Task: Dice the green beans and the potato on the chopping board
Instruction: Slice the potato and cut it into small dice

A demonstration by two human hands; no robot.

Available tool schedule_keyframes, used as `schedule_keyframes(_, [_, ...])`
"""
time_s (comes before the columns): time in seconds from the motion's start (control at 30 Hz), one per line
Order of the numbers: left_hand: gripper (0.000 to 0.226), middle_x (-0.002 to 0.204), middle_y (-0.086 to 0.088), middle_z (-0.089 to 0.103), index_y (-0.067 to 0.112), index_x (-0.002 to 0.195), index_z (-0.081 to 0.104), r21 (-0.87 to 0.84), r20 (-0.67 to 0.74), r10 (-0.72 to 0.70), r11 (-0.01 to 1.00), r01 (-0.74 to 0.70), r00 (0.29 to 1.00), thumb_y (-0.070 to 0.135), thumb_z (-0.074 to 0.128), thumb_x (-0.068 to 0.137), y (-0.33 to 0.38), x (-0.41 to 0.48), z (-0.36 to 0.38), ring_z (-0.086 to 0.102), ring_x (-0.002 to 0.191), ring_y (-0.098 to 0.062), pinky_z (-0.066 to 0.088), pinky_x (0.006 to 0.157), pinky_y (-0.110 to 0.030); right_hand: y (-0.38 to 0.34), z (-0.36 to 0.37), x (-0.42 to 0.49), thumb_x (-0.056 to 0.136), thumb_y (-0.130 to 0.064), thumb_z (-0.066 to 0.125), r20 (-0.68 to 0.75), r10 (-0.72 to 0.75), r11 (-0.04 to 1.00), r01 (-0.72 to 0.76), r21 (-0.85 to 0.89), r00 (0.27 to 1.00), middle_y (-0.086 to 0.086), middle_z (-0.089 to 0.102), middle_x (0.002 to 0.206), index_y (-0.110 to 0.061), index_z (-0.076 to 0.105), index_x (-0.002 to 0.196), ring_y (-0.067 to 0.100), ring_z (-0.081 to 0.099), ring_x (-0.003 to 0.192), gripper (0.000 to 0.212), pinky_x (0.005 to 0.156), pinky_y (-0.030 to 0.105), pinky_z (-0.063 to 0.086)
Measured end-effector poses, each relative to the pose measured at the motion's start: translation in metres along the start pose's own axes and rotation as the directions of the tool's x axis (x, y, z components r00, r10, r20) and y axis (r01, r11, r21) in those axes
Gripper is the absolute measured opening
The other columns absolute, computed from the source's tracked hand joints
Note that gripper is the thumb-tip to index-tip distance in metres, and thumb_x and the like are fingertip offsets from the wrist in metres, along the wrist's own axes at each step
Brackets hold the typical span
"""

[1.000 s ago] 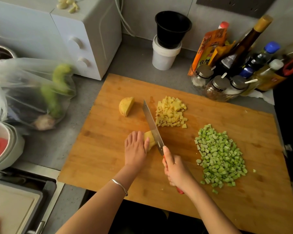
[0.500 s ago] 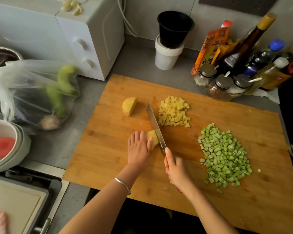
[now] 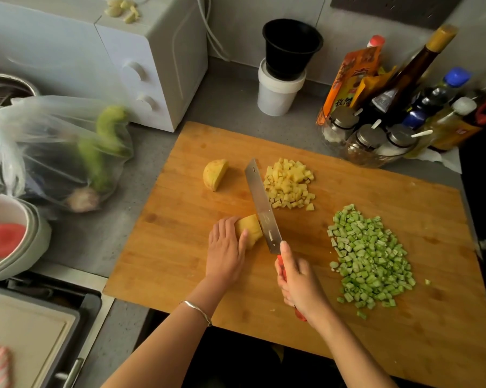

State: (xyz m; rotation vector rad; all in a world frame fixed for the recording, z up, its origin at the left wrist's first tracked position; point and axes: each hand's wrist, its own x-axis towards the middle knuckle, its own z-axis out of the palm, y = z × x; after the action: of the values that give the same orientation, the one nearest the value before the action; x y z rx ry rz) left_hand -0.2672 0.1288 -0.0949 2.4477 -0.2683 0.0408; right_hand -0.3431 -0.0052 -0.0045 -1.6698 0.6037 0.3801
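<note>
one potato piece point(image 3: 250, 228) is lying mid chopping board point(image 3: 177, 247), and my left hand point(image 3: 225, 249) is curling over its left side, pinning it down. the knife point(image 3: 261, 208) is standing against its right face. my right hand point(image 3: 300, 281) is gripping the red handle, forefinger on the spine. diced potato point(image 3: 289, 184) and a potato half point(image 3: 215, 173) are sitting beyond, diced green beans point(image 3: 370, 260) at right.

On the chopping board point(image 3: 376, 326), my knife point(image 3: 262, 208) lies between the potato piece point(image 3: 248, 228) at left and potato cubes point(image 3: 289, 184), with diced beans point(image 3: 367, 259) farther right.
</note>
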Motion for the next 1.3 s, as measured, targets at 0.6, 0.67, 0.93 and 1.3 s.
schedule_keyframes(0.6, [0.051,0.120,-0.006,0.050,0.013,0.127,0.047,0.108,0.052,-0.032,0.994,0.027,0.998,0.043,0.016,0.098,0.003,0.002,0.004,0.041,0.117,-0.024,0.023,0.101,-0.030,-0.006,-0.005,-0.004,0.096,-0.061,0.027,0.078,0.118,0.990,-0.111,-0.090,0.990,-0.002,0.025,0.047,-0.015,0.034,0.066,0.014,0.020,0.037,0.055,0.039,0.021,0.016])
schedule_keyframes(0.67, [0.049,0.118,-0.007,0.051,0.012,0.125,0.047,0.110,0.039,-0.027,0.994,0.022,0.999,0.041,0.018,0.098,0.003,0.003,0.004,0.041,0.115,-0.024,0.023,0.099,-0.029,-0.006,-0.006,-0.004,0.097,-0.060,0.026,0.088,0.135,0.988,-0.127,-0.083,0.987,-0.003,0.025,0.046,-0.015,0.034,0.066,0.014,0.020,0.037,0.055,0.040,0.021,0.017])
schedule_keyframes(0.93, [0.049,0.117,-0.010,0.053,0.009,0.124,0.050,0.098,0.042,-0.034,0.995,0.030,0.999,0.039,0.021,0.098,0.006,0.002,0.004,0.044,0.113,-0.027,0.023,0.098,-0.030,0.006,0.005,0.008,0.090,-0.068,0.026,0.023,0.134,0.981,-0.129,-0.148,0.991,-0.006,0.027,0.042,-0.017,0.034,0.062,0.011,0.023,0.035,0.058,0.041,0.023,0.021])
schedule_keyframes(1.3, [0.057,0.122,-0.007,0.049,0.012,0.127,0.047,0.061,0.069,-0.035,0.998,0.031,0.997,0.046,0.013,0.096,0.003,0.002,0.002,0.040,0.119,-0.024,0.021,0.102,-0.029,0.009,0.007,0.025,0.095,-0.063,0.028,-0.057,0.122,0.982,-0.129,-0.136,0.991,-0.008,0.031,0.040,-0.016,0.039,0.062,0.010,0.026,0.033,0.058,0.041,0.022,0.021])
